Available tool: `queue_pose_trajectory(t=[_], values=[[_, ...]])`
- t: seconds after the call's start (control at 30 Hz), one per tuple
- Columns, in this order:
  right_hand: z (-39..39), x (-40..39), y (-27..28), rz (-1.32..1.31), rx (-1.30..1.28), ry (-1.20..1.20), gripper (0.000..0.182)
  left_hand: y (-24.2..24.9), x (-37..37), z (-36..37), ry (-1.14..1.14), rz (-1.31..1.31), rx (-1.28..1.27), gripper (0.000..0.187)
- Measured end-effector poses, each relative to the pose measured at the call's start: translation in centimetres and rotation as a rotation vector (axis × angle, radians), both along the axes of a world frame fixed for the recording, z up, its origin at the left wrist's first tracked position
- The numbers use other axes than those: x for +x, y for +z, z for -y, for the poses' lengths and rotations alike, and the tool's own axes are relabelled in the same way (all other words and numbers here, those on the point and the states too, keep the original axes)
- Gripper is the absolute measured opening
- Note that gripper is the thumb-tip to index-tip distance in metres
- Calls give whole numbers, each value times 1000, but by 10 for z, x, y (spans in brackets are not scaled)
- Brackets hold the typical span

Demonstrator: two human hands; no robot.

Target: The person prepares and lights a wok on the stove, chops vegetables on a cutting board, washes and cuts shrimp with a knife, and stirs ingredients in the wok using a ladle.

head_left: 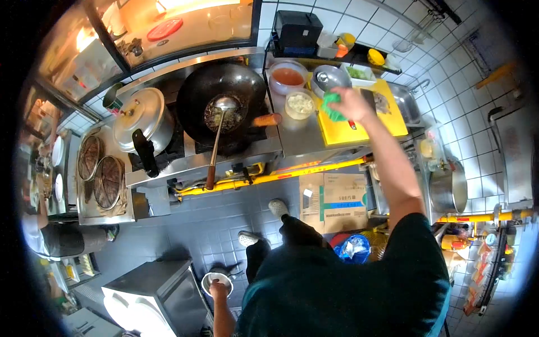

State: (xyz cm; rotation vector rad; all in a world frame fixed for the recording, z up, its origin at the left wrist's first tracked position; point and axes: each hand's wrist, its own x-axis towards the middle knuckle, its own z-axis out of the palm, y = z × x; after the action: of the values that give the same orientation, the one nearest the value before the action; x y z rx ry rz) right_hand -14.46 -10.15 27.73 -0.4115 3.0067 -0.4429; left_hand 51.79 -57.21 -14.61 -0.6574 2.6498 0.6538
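Note:
My right hand (349, 104) is closed around a bunched green cloth (332, 108) above the yellow cutting board (342, 133). Beside the hand, a dark-bladed knife (368, 99) lies on the board, with some chopped food (382, 103) to its right. Low in the view, my left hand (219, 289) grips the near rim of a small pale metal bowl (207, 281), its fingertips partly hidden inside. A black wok (193, 84) stands on the stove, holding dark oily bits and a ladle (219, 135) with a wooden handle.
A lidded pressure cooker (143, 121) stands left of the wok. Tubs of red liquid (288, 77) and white pieces (300, 104) sit beside the board. A yellow pipe (269, 178) runs along the stove front. Flattened cardboard (334, 219) lies on the floor. Another person (73, 238) is at far left.

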Motion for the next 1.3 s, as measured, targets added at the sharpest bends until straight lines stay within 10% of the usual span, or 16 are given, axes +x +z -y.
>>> queue_pose_trajectory(t=[0.1, 0.2, 0.27, 0.6, 0.73, 0.9, 1.3], values=[[-5, -12, -103, 17, 16, 63, 44, 26, -12, -37, 205, 103, 59, 26], [9, -29, -193, 115, 66, 74, 44, -12, 13, -59, -49, 85, 41, 29], [7, -28, -241, 26, -34, 128, 45, -5, 11, -92, 336, 103, 303, 33], [-79, -22, -207, -298, -74, 17, 50, 71, -62, -174, 294, 266, 201, 36], [-92, -25, -259, -95, 181, 72, 59, 1, -63, -153, 101, 94, -19, 33], [-91, -18, -266, -211, 287, 66, 61, 106, -136, -163, 484, -47, 117, 35], [-73, 50, -192, -439, 168, 11, 56, 165, -164, -134, 339, -278, 223, 35]])
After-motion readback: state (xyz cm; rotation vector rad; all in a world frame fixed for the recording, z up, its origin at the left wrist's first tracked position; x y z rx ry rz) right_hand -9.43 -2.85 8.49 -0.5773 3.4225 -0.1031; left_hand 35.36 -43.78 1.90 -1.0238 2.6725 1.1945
